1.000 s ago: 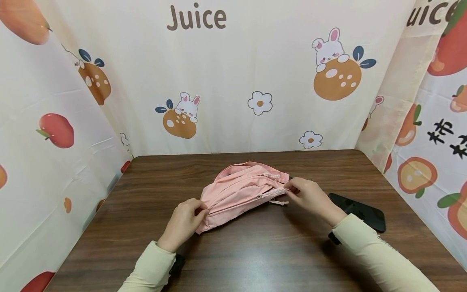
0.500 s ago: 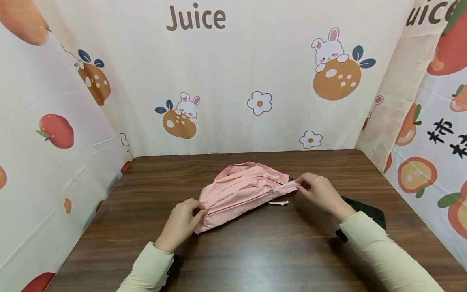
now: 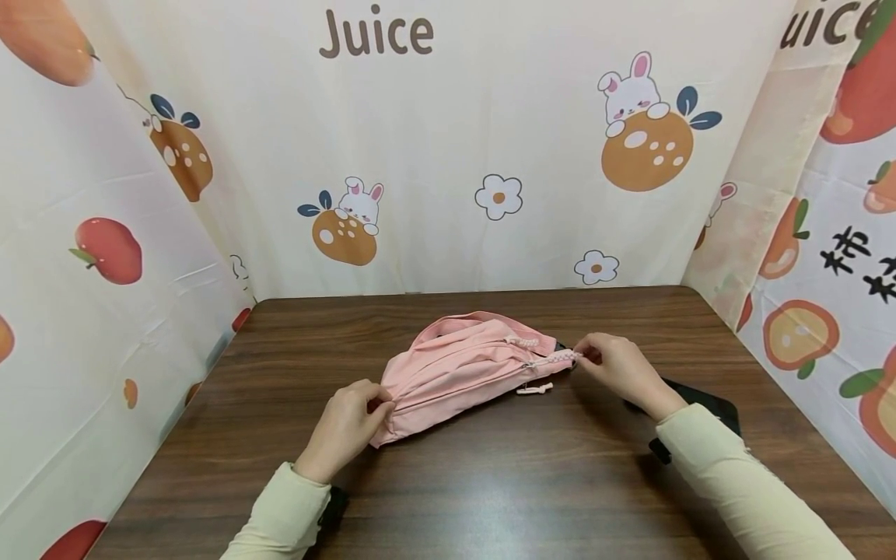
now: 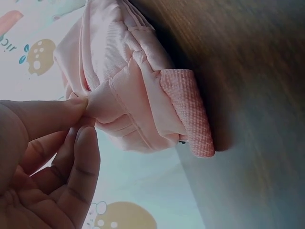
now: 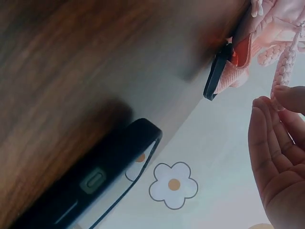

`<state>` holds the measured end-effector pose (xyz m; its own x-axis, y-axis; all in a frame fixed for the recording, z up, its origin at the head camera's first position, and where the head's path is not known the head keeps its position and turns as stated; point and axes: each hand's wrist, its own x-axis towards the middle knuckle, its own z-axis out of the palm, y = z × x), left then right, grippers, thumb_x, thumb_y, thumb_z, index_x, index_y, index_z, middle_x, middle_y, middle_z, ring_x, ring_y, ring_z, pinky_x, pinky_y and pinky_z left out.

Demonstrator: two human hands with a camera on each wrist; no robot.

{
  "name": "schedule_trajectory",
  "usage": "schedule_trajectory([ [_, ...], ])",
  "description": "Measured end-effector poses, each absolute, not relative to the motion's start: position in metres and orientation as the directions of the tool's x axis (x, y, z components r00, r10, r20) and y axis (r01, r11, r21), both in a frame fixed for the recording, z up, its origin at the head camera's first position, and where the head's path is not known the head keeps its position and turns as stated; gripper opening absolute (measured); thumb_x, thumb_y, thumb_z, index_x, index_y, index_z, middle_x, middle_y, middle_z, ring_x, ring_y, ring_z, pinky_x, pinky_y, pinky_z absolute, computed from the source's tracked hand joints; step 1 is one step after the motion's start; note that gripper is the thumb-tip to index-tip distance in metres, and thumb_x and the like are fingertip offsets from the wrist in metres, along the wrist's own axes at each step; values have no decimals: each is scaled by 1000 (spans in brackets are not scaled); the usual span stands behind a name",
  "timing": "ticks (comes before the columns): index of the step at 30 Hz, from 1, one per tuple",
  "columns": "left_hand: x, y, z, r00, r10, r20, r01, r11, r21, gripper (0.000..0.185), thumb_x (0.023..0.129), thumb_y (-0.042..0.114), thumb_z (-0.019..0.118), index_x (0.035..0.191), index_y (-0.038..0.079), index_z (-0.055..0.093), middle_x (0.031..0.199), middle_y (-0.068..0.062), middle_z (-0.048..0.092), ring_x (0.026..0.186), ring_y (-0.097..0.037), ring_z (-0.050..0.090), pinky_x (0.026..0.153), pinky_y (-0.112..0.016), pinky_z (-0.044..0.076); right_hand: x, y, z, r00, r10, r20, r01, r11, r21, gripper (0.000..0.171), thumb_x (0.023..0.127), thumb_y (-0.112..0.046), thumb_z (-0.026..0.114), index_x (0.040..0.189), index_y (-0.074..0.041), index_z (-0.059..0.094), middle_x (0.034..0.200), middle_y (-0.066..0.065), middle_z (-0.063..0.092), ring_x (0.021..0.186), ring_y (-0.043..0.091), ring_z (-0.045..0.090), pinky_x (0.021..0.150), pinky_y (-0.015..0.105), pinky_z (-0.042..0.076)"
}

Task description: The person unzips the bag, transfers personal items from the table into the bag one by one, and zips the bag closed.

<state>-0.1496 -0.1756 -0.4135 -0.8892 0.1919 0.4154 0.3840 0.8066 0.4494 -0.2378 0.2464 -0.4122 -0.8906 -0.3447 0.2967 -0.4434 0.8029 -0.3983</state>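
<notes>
Left grip (image 3: 346, 428) pinches pink bag (image 3: 455, 369) fabric; right grip (image 3: 619, 369) pinches braided zipper pull (image 3: 558, 357). Bag near surface's (image 3: 490, 505) far edge; black phone (image 3: 710, 404) toward right edge.

Dark brown wood-grain worktop (image 3: 490, 498), rounded far corners. Got a pink bag (image 3: 455, 373) sitting roughly mid-table, plus a black phone (image 3: 710, 404) lying flat over on the right, partly hidden.
</notes>
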Motion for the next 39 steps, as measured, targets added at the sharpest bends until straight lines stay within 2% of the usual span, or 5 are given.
schedule_trajectory([
  [7,-150,-176,-414,-906,192,378,364,811,459,9,79,6,79,79,13,72,75,4,63,66,-7,55,63,-25,47,-239,243,-414,-906,-360,224,-422,810,-407,4,86,-9,70,89,-7,69,79,1,68,71,11,60,64,32,51],
  [15,-150,-175,-414,-905,188,382,362,813,457,11,79,6,79,79,14,72,76,3,64,66,-7,55,62,-25,46,-235,240,-419,-897,-422,134,-437,796,-418,5,85,-11,70,82,-12,66,73,-5,64,66,7,54,61,27,47],
  [25,-150,-175,-413,-911,191,365,357,808,469,9,80,7,78,79,14,72,76,4,63,66,-7,54,62,-24,46,-236,236,-423,-878,-476,51,-460,807,-371,11,84,-14,72,75,-15,64,66,-8,57,60,6,48,58,25,41],
  [39,-150,-174,-412,-909,183,373,359,800,481,12,79,8,79,79,16,70,76,9,61,67,-4,54,62,-21,47,-238,229,-422,-862,-505,28,-484,808,-336,11,82,-13,72,74,-15,65,65,-8,54,59,7,45,57,25,39],
])
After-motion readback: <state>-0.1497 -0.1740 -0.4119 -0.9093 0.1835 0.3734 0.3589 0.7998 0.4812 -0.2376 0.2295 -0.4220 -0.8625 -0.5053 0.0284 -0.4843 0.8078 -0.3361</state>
